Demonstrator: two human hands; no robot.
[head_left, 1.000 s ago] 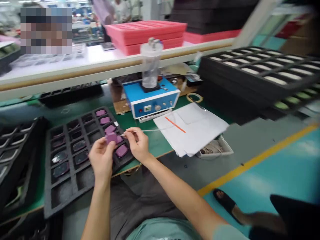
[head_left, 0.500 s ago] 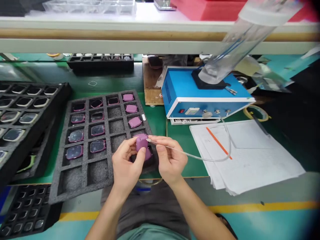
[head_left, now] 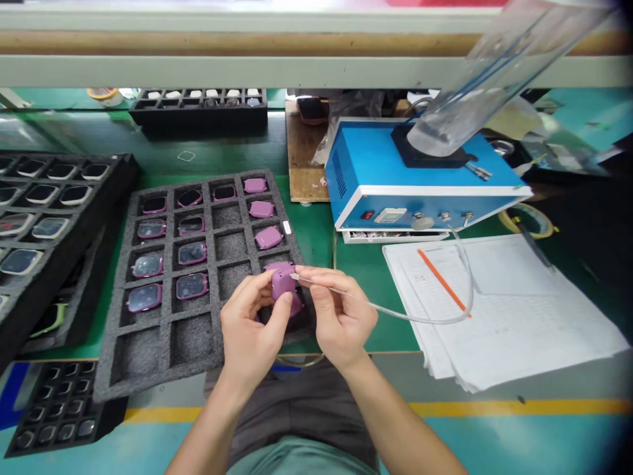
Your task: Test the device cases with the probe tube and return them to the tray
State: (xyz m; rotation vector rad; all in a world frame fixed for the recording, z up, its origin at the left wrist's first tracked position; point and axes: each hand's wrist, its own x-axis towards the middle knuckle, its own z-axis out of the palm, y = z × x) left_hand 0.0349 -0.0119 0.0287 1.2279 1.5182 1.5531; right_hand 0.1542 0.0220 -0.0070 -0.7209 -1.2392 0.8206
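Between thumb and fingers, my left hand (head_left: 252, 330) grips a purple watch case (head_left: 283, 280) above the right side of the grey foam tray (head_left: 163, 379). My right hand (head_left: 343, 316) pinches the end of a thin clear tube (head_left: 395, 315), whose small pale tip touches or nearly touches the case's right edge. From there the tube loops back to the front of a blue machine (head_left: 420, 191). More purple cases sit in the tray's right column, one of them partly hidden behind my left hand. Dark-screened purple watches (head_left: 192, 286) lie in its left columns.
Black trays of watches (head_left: 74, 194) are stacked at the left, with another tray (head_left: 62, 409) lower down. Papers with an orange strip (head_left: 445, 284) lie right of my hands. A clear cylinder (head_left: 475, 86) stands on the machine, below a shelf edge (head_left: 247, 71) running across.
The view has shifted slightly, so the shelf sits higher and the machine further right. Both hands keep the same hold, with the tube tip still at the case's edge.
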